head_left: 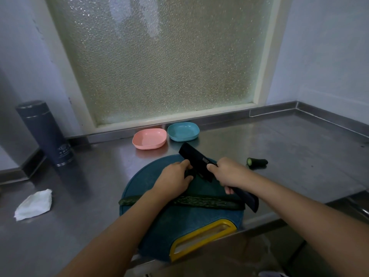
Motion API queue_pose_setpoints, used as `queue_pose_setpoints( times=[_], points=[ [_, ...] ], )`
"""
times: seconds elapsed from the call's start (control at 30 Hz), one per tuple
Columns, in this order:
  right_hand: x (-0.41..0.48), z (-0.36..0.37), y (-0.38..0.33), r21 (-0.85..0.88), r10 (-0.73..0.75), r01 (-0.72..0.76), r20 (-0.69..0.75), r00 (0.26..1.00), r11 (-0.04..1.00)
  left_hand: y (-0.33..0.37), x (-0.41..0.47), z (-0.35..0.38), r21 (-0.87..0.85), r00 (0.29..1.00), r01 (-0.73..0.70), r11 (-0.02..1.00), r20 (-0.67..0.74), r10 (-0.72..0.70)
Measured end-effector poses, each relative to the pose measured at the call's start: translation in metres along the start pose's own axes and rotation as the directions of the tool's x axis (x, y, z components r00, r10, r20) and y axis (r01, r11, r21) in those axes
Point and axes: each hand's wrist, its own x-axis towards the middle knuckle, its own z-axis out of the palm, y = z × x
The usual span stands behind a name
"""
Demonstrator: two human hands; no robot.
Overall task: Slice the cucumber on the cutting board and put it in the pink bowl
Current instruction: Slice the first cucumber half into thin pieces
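**Fingers close to the blade while the cucumber waits**

Right hand [227, 173] is wrapped round the dark handle of the knife [196, 159], whose black blade angles up toward mid-frame over the round cutting board [179, 230]. Left hand [175, 176], just left of the blade, has fingers and thumb curled on a dark piece [189, 172] right at the cutting edge. It is probably a cut length of cucumber, but the light is too dim to be sure.

The long cucumber [207, 202] lies across the board lower in the frame, beneath both forearms and held by neither hand.

Above the board sits the pink bowl [148, 146], with nothing visible in it, and the blue bowl [179, 138] is just to its right. A cucumber end [257, 162] lies on the steel counter [279, 146] at right. A flask [45, 132] and a crumpled tissue [34, 204] are at left.

The main danger appears to be the left fingertips, which are so near the edge that a slip on the small piece could cut them. A forearm could also nudge the loose cucumber and roll it off the board.
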Motion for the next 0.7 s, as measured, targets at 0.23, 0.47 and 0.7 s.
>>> queue_pose_setpoints(
  times=[0.23, 0.47, 0.7],
  points=[
    [-0.002, -0.001, -0.004, -0.006, 0.011, -0.011, 0.022, 1.0, 1.0, -0.001, 0.0, 0.001, 0.007, 1.0, -0.009, 1.0, -0.011, 0.009],
    [0.004, 0.002, -0.004, 0.004, 0.036, -0.036, 0.026, 0.999, 0.999, -0.002, 0.001, 0.002, 0.021, 1.0, -0.015, 1.0, -0.007, 0.015],
    [0.019, 0.023, -0.007, -0.027, -0.003, 0.004, 0.021, 1.0, 1.0, 0.001, -0.001, 0.0, 0.023, 1.0, -0.008, 1.0, -0.025, 0.009]
  ],
)
